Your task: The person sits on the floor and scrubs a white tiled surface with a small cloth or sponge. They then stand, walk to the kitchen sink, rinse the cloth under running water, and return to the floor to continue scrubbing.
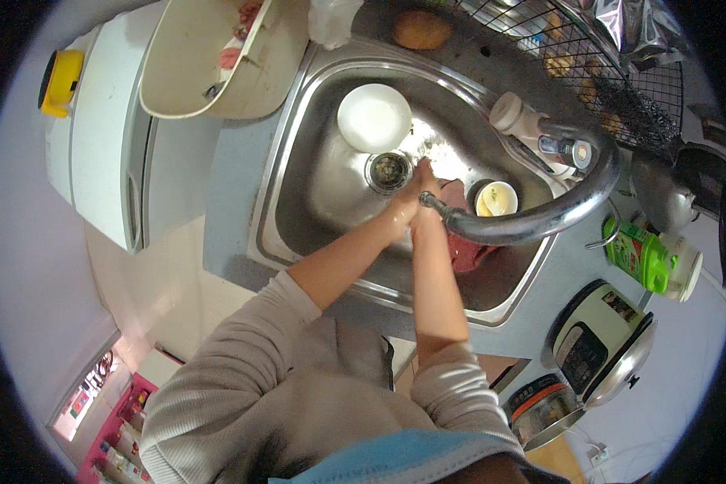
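Under the metal tap [532, 225], my left hand [403, 207] and my right hand [426, 180] are pressed together, both wet. Nothing shows between them, though the tap's spout hides part of my right hand. Around them is a stainless-steel sink [323, 206]. Close to my fingertips lies the drain strainer [389, 172], dark inside. A white bowl [375, 117] sits just beyond it. To the right of my hands a dark red cloth [469, 256] lies crumpled, partly behind the tap. Beside it stands a small white dish [508, 195] with something pale yellow in it.
A beige bin [266, 85] with scraps stands at the sink's upper left, near a white refrigerator [106, 121]. Along the right are bottles [520, 118], a green detergent bottle [638, 254] and a rice cooker [596, 339]. A wire rack [617, 72] is at upper right.
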The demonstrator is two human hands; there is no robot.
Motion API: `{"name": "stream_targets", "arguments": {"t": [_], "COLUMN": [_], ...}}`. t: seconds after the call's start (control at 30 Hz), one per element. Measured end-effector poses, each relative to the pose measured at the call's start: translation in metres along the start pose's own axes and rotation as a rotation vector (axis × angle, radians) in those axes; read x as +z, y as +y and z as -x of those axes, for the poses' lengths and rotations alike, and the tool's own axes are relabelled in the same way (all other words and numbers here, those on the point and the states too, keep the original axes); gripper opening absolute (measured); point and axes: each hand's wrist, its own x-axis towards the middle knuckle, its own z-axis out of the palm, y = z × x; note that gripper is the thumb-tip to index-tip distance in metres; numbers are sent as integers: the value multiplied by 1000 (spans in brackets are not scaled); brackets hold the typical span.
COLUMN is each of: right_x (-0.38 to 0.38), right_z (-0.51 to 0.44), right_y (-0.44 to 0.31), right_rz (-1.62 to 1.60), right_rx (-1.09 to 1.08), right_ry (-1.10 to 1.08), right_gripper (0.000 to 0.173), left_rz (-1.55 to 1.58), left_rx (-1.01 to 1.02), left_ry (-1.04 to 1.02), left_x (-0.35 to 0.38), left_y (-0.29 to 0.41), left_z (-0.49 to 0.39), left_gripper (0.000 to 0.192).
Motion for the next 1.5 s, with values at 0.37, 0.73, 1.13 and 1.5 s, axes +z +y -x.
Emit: {"name": "stream_targets", "arguments": {"t": [0.37, 0.73, 1.13, 1.5], "right_x": [-21, 28, -24, 27], "right_z": [-31, 60, 17, -20], "right_y": [27, 29, 19, -5], "right_rz": [647, -676, 920, -1157], "right_rx": [-586, -222, -1215, -270], "right_ry": [182, 54, 22, -439], "right_gripper": [28, 24, 22, 30], "left_rz": [-90, 343, 71, 578], "left_rx": [72, -107, 58, 111], "left_ry": [-1, -493, 152, -161], "left_x": [24, -9, 25, 51], "left_y": [10, 50, 48, 62], "left_z": [26, 9, 1, 65], "left_gripper": [61, 15, 29, 30]}}
